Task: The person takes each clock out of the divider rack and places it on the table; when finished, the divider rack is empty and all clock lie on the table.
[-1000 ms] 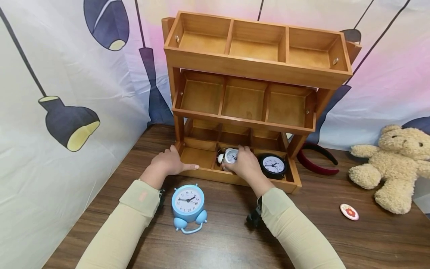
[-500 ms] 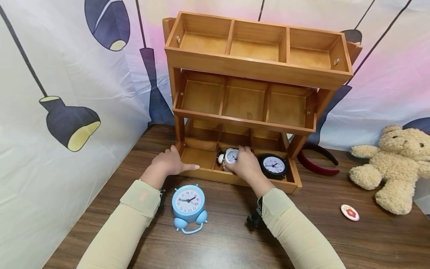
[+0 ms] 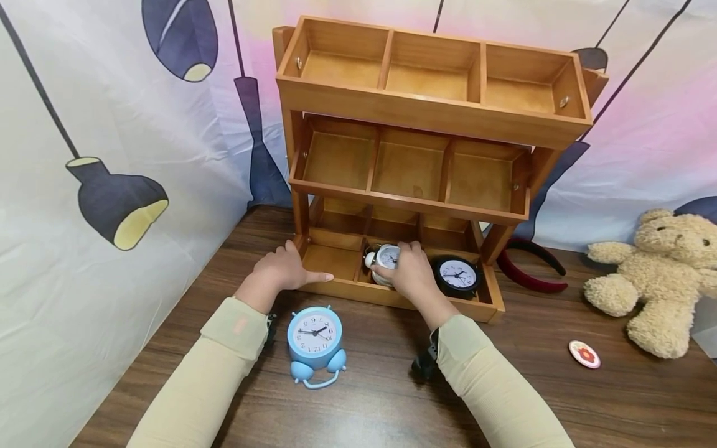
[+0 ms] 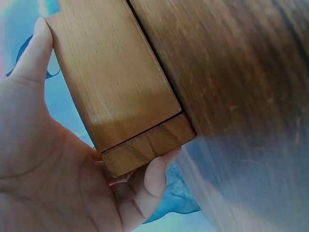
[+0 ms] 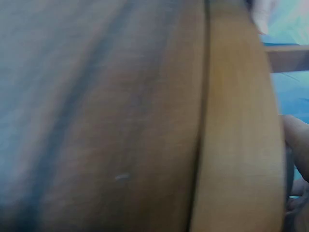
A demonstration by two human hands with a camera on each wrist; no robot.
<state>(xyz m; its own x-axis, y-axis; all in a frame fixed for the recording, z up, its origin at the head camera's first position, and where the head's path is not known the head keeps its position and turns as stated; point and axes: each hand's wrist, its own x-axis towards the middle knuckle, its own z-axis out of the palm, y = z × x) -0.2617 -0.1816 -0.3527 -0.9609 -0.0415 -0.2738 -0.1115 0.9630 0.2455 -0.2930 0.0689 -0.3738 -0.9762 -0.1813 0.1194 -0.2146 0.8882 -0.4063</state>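
In the head view, a white twin-bell alarm clock (image 3: 386, 256) is in the middle compartment of the lowest tray of a wooden shelf (image 3: 358, 289). My right hand (image 3: 413, 272) holds this clock from its right side, covering part of its face. At the tray's left front corner, my left hand (image 3: 280, 269) grips the wood, thumb along the front edge. The left wrist view shows its fingers (image 4: 155, 176) curled around the tray end (image 4: 149, 145). A black round clock (image 3: 458, 275) occupies the right compartment. On the table before the shelf lies a light blue alarm clock (image 3: 315, 333), bells toward me.
The upper tray (image 3: 431, 112) and middle tray (image 3: 409, 200) overhang the lowest one. To the right are a dark red headband (image 3: 532, 281), a teddy bear (image 3: 669, 274) and a round flower badge (image 3: 584, 354). A printed curtain (image 3: 190, 155) hangs behind and to the left.
My right hand and the white alarm clock have shifted very slightly upward in the head view. The left hand keeps its grip on the tray corner.
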